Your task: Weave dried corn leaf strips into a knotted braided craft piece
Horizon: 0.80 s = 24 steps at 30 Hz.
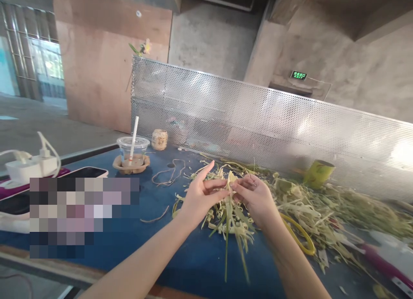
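My left hand [200, 195] and my right hand [254, 198] meet above a blue table [135, 234]. Between their fingertips they pinch a bundle of pale green leaf strips [231, 204], whose loose ends hang down toward the table. The left index finger sticks up and out while its thumb and other fingers press on the bundle. The right hand's fingers are curled round the bundle's top. More cut strips [309, 200] lie heaped under and to the right of my hands.
A perforated metal panel [258, 118] stands along the table's far edge. At the left are a plastic cup with a straw [132, 150], a small woven piece [159, 140], a phone [85, 172] and a white power strip [29, 166]. A yellow ring [301, 238] and a yellow-green tape roll [318, 173] lie to the right.
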### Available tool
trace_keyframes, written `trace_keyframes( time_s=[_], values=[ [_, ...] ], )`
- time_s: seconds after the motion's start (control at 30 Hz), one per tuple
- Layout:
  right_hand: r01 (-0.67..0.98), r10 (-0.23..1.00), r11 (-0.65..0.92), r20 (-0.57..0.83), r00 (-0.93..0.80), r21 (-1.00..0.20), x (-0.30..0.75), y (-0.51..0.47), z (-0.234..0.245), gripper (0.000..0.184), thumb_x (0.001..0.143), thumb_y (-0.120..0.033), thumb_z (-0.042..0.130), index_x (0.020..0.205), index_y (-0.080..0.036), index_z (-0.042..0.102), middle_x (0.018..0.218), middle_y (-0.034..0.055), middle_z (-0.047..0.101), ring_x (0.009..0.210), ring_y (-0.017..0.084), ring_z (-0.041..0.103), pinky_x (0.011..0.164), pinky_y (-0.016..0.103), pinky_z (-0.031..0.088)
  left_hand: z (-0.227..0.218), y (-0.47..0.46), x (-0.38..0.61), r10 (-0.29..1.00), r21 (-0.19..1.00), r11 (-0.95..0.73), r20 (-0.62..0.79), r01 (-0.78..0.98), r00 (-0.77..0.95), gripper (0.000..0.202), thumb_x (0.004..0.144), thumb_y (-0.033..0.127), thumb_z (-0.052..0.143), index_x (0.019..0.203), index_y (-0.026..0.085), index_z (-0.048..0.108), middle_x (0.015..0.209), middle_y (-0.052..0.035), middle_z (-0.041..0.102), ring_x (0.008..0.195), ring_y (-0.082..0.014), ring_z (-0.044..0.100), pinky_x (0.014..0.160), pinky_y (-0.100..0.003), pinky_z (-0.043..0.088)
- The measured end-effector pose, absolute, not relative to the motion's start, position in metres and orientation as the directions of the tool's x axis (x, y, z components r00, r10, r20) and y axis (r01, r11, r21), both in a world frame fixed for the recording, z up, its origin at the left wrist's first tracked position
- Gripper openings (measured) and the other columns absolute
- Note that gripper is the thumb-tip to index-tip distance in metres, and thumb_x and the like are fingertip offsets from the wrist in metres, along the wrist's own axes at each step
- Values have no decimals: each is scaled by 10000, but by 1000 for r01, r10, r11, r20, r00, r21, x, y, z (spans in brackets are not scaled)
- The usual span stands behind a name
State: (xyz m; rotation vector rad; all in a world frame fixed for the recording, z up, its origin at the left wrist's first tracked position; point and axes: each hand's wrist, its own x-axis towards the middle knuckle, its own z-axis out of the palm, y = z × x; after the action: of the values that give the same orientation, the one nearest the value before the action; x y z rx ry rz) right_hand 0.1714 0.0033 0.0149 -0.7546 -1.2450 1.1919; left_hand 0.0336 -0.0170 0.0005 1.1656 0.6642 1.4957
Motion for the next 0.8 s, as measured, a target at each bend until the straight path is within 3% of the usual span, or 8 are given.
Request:
trace_keyframes(
  time_s=[0.17,0.37,0.6,0.8],
  values=[
    [-235,917,336,373,-140,-912,170,3,15,434,571,-245,742,588,-197,312,596,-56,565,495,74,510,422,200,446,2,-16,34,953,845,-229,296,-483,66,858,605,115,715,1340,141,273,834,-70,696,795,-166,619,753,-296,462],
    [13,872,483,479,-98,-876,164,-2,14,354,628,-228,687,600,-204,335,637,-39,550,530,91,512,473,224,433,0,-17,36,941,847,-302,338,-438,3,807,615,126,700,1320,143,307,756,-29,657,657,-121,586,643,-254,452],
    [140,867,496,482,-128,-857,166,-1,13,360,665,-225,642,602,-216,287,615,-36,547,569,111,501,502,228,402,0,-15,35,951,853,-304,300,-423,-80,841,588,145,722,1317,136,303,744,-38,669,688,-144,608,674,-275,465],
    [81,864,485,463,-195,-871,164,-5,13,366,674,-257,638,598,-217,282,642,-39,550,495,92,473,448,227,391,1,-13,33,953,855,-304,261,-421,-157,845,572,140,729,1305,103,311,716,-34,678,712,-157,625,709,-290,477]
  ],
)
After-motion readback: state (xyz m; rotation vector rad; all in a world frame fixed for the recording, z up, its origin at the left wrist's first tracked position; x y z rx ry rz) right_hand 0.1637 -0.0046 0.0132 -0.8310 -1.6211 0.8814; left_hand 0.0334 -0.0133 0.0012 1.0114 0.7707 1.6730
